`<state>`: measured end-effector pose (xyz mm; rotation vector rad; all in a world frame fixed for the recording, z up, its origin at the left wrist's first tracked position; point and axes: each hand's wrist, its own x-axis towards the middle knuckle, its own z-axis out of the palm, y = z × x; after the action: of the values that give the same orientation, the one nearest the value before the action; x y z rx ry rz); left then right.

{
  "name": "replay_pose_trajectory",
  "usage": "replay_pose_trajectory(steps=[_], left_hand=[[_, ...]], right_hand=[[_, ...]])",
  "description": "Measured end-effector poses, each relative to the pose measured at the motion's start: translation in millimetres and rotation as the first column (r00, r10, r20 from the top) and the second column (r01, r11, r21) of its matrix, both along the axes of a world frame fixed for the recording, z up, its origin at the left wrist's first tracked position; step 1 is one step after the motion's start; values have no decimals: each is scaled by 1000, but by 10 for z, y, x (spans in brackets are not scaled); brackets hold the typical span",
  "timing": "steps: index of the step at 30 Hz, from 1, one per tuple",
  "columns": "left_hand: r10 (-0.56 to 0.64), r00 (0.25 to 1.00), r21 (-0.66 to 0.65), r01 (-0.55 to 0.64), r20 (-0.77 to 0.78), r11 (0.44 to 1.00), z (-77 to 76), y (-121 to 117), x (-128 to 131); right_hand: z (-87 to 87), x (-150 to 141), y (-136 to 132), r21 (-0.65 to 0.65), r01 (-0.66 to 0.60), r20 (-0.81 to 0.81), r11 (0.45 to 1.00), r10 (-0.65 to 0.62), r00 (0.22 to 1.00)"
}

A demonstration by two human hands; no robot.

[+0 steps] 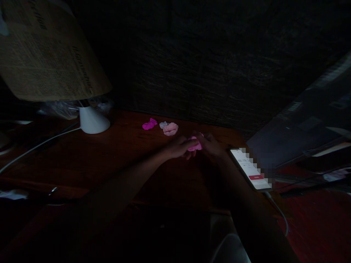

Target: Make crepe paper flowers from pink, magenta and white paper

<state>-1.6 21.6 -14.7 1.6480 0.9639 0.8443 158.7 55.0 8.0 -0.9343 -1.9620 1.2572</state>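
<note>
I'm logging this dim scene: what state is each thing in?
Pink piece: crumpled, held in both hands
Left hand: gripping it
Right hand: gripping it
Magenta piece: crumpled, on the table
Pale pink piece: crumpled, partly covering the white piece
Phone: screen lit, cable plugged in
Table lamp: upright, apparently unlit

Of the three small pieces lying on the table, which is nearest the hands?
The pale pink piece, rightmost of the three; the whitish piece is beside it, the magenta piece farthest left.
</note>
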Motion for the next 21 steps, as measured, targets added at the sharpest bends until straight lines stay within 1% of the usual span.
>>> replay_pose_trajectory(steps=[2, 3, 5, 7, 11, 14, 16, 18, 21], left_hand=[[29, 999, 18, -29, 19, 999, -18, 12, 16], [62, 998, 27, -62, 14, 998, -23, 14, 22], [161, 987, 29, -161, -14, 987, -22, 12, 28], [233, 972, 22, -232, -41, 972, -11, 10, 23], [237, 971, 66, -234, -42, 970, 9, 29, 8], [286, 957, 88, -289, 42, 953, 3, 61, 9], [289, 949, 96, -301, 126, 949, -3, 80, 10], [279, 940, 116, -305, 196, 945, -5, 94, 2], [311, 921, 161, -352, 233, 922, -14, 108, -28]], right_hand=[[-13, -11, 17, 63, 2, -15, 998, -1, 1000], [-26, -17, 30, 92, 11, -15, 996, -9, 1000], [-57, -26, 56, 138, 60, 4, 989, -61, 998], [-83, -31, 70, 146, 114, 33, 983, -120, 992], [-66, -25, 45, 25, 151, 43, 988, -152, 987], [-16, -8, 12, -38, 169, 13, 985, -169, 986], [4, -4, -1, -47, 118, 17, 992, -117, 993], [5, -16, -10, -40, 31, 33, 999, -30, 999], [-14, -63, -24, -33, -52, 24, 998, 53, 998]])
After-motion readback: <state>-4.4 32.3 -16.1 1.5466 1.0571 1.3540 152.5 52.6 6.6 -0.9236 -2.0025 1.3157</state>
